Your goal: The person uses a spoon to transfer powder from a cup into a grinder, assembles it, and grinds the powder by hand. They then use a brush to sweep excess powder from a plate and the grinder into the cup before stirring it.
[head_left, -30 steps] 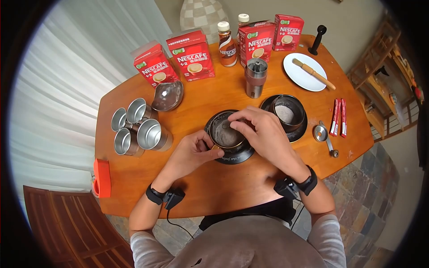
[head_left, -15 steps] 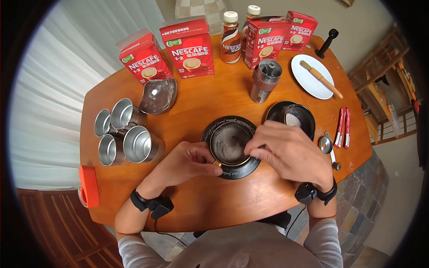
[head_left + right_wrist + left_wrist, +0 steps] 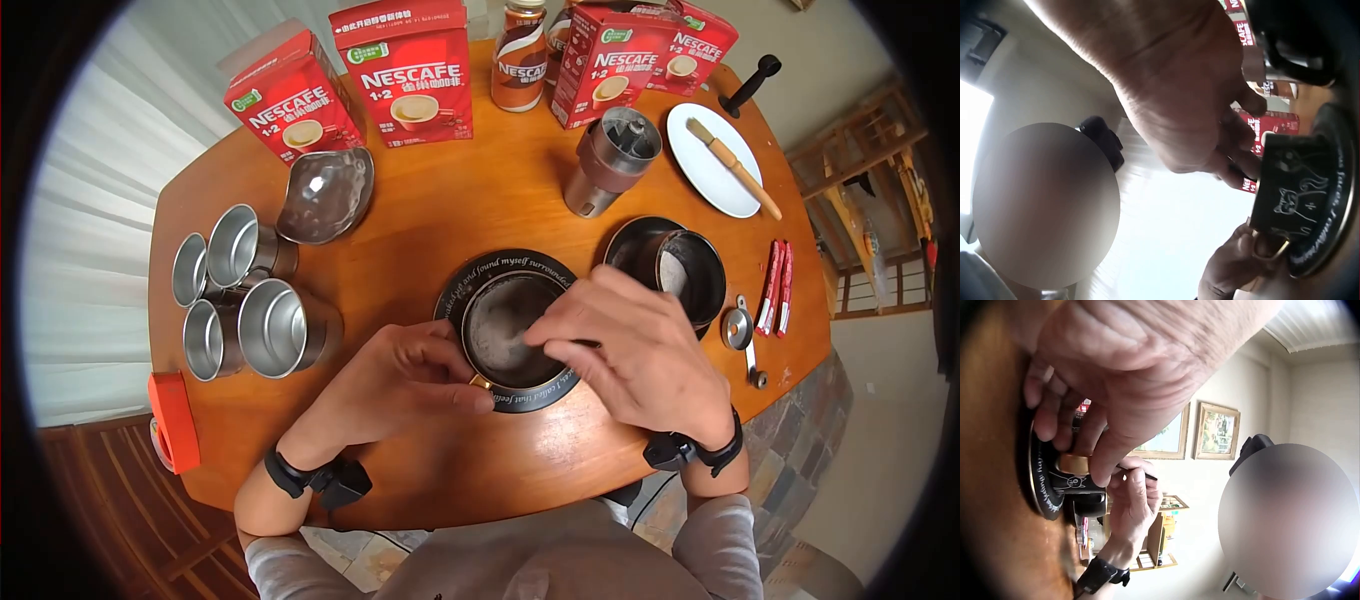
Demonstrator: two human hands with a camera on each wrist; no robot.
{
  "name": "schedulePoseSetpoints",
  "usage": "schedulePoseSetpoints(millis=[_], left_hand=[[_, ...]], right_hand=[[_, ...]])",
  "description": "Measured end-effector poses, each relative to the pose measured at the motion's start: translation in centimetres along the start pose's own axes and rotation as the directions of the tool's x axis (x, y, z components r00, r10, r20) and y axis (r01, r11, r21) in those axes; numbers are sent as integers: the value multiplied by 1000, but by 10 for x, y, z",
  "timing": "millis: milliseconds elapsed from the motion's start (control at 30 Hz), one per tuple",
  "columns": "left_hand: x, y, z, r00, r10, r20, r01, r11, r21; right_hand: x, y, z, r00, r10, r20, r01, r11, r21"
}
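A black cup [image 3: 508, 335] with a gold rim and a white cat drawing stands on a black saucer [image 3: 500, 262] with white lettering. Inside it is a greyish, powdery-looking layer. My left hand [image 3: 405, 375] pinches the cup's gold handle [image 3: 1075, 464] between thumb and fingers. Over the cup's right rim, my right hand [image 3: 640, 350] pinches a thin dark stick-like utensil [image 3: 1149, 475], whose lower end is hidden by the fingers and the cup. A second black cup [image 3: 705, 275], with pale powder in it, sits on its own saucer just behind the right hand.
Several metal mugs [image 3: 275, 330] and a brown bowl [image 3: 328, 195] stand left. Red Nescafe boxes [image 3: 415, 85] and bottles [image 3: 519, 60] line the back. A coffee grinder [image 3: 612, 160], a white plate [image 3: 700, 160] with a brush [image 3: 740, 170], and red sachets [image 3: 772, 290] are right.
My right hand moved from over the cup's middle to its right rim, then slightly back inward. The left hand keeps its hold on the handle. The head view has shifted closer.
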State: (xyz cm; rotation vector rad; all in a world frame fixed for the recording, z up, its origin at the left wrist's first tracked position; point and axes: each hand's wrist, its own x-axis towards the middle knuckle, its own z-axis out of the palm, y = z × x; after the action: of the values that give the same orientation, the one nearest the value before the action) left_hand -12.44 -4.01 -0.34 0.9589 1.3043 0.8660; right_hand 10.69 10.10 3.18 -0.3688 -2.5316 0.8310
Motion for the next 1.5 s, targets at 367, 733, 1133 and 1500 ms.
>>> schedulePoseSetpoints(millis=[367,733,1133,1500], left_hand=[[-1,1,-3,1000,16,15,-17,996,83],[1,-4,-3,998,53,24,-55,996,71],[2,-3,-3,999,42,17,-44,996,81],[1,-2,-2,999,37,12,-38,996,81]], right_hand=[[-3,1,0,999,26,-34,-25,1000,15],[-3,-1,3,996,44,-80,-48,997,-55],[-3,-2,9,998,8,-65,-8,1000,9],[-4,2,10,970,-14,-243,-3,997,-71]])
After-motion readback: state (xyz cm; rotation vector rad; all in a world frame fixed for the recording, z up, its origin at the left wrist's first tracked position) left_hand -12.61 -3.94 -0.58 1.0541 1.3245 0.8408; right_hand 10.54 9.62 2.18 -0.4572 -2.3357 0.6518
